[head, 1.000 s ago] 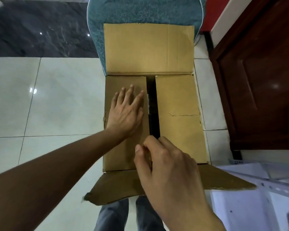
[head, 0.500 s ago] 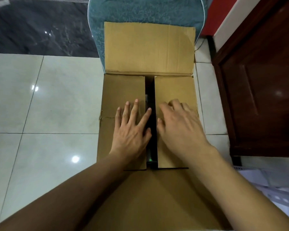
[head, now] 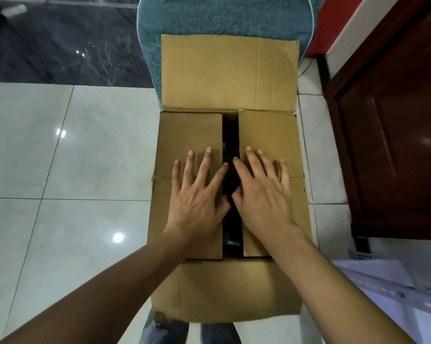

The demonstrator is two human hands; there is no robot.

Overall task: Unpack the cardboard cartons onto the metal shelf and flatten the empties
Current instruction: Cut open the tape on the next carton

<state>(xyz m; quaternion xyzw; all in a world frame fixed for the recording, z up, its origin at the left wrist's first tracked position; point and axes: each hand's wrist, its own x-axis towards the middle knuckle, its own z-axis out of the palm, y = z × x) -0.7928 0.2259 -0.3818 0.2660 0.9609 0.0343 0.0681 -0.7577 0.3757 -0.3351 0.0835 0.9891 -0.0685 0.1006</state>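
Left hand (head: 197, 194) flat, fingers spread, pressing left inner flap (head: 187, 135) | right hand (head: 261, 192) likewise on right inner flap (head: 266, 130) | carton (head: 229, 289) against teal chair (head: 209, 16), outer flaps open | my read: board stiff, light; I'd hook flap edges at the dark gap (head: 230, 130).
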